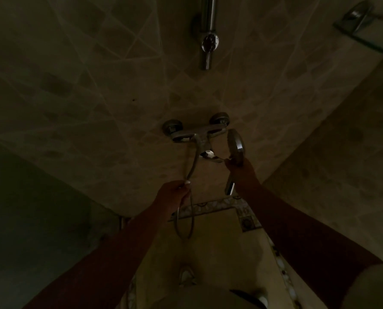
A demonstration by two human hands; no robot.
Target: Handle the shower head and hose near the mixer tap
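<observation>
In a dim shower stall, my left hand (174, 194) grips the metal shower hose (35, 162) where it loops down from the wall mixer tap (195, 131). The hose hangs in a loop below that hand. My right hand (241, 172) holds the chrome hand shower (236, 144) by its handle, head up, just right of the mixer. Its fingertips also reach the end of the mixer's lever (211, 156).
A chrome riser rail with a slider bracket (209, 41) runs up the tiled wall above the mixer. A glass corner shelf (364, 30) sits at the upper right. A patterned tile border (230, 205) edges the floor below. Walls close in left and right.
</observation>
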